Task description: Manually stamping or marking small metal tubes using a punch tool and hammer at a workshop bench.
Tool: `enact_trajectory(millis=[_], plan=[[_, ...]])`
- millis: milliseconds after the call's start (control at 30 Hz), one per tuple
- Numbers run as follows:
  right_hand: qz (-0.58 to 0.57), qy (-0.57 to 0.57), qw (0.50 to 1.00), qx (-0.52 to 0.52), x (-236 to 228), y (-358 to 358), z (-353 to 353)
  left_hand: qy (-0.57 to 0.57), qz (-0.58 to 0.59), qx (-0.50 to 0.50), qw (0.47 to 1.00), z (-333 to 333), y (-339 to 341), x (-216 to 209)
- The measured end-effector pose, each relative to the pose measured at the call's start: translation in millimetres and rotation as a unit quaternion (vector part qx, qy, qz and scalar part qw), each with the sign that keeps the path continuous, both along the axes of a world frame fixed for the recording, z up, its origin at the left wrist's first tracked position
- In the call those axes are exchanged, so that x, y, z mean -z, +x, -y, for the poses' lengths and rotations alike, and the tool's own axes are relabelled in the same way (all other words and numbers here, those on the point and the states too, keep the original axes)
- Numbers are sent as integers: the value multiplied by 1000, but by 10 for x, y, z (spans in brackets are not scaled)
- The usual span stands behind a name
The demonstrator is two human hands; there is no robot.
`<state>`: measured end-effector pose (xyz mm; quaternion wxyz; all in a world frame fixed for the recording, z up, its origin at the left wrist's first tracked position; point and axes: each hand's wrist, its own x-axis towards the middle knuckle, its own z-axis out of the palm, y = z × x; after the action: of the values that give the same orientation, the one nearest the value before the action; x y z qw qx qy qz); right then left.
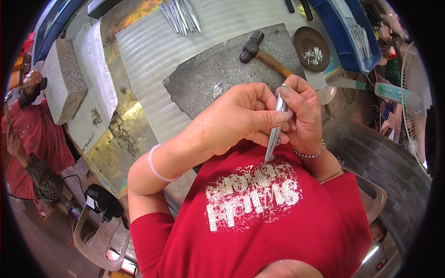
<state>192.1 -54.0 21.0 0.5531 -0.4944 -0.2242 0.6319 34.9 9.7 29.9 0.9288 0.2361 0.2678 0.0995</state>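
Both my hands meet over the near edge of a grey stone slab (208,78) and hold one slim silver metal strip (276,132). My left hand (236,118) pinches the strip's upper part between thumb and fingers. My right hand (303,116) wraps around its top end from the right; it wears a ring and a bead bracelet. The strip's lower tip points down toward my red shirt. A hammer (259,53) with a dark head and wooden handle lies on the slab just behind my hands.
A bundle of silver strips (181,16) lies on the corrugated white sheet (143,55). A round brown dish (311,48) holds small metal bits. A blue tray (352,37) and a fan (412,97) stand right. A granite block (65,78) and a person in red (28,134) are left.
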Motion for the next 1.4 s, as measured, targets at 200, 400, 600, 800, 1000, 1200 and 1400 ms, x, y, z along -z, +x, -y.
enact_trajectory(millis=[200,400,600,800,1000,1200,1400], plan=[[25,15,1000,7,-3,18,37,31,-1,14,999,-11,28,-42],[32,31,998,49,-2,2,92,80,-5,55,995,-26,57,-44],[34,36,996,69,38,20,176,92,-12,80,992,1,95,-27],[23,11,998,64,70,30,163,47,2,52,998,48,115,38],[2,-10,1000,14,136,125,158,8,5,20,1000,67,112,81],[-11,-8,1000,1,82,91,90,13,0,14,1000,49,77,42],[10,9,999,-47,-16,73,-60,184,-15,19,983,135,-78,102]])
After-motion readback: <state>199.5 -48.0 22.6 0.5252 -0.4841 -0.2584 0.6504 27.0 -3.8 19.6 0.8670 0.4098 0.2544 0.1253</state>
